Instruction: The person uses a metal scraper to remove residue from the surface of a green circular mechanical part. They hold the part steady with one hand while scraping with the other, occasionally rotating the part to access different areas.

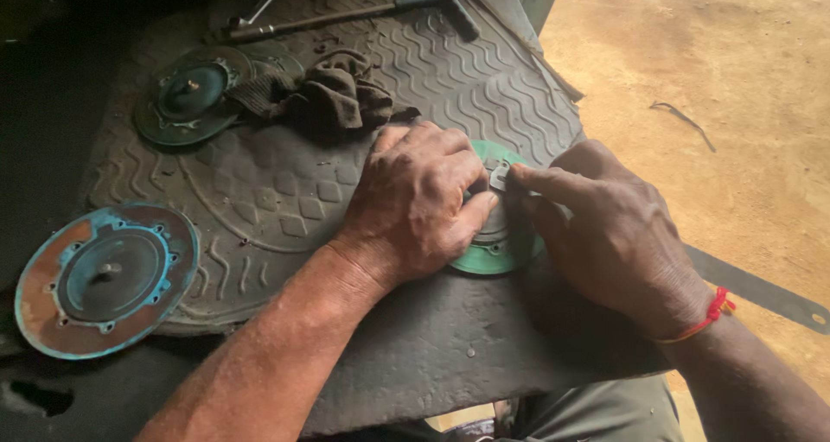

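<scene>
My left hand (415, 202) lies palm down on a round green disc (484, 259) that rests on a dark rubber mat (285, 191), pressing it flat. My right hand (605, 226) pinches a small grey metal piece (499, 178) with thumb and forefinger at the disc's top, right beside my left fingers. A red thread circles my right wrist (711, 314). Most of the disc is hidden under both hands.
A rusty blue-green disc (104, 278) lies at the mat's left edge, and a dark green one (186, 95) sits at the back left beside a dark rag (333, 92). A long metal wrench (346, 14) lies at the back. Sandy ground (718, 79) is to the right.
</scene>
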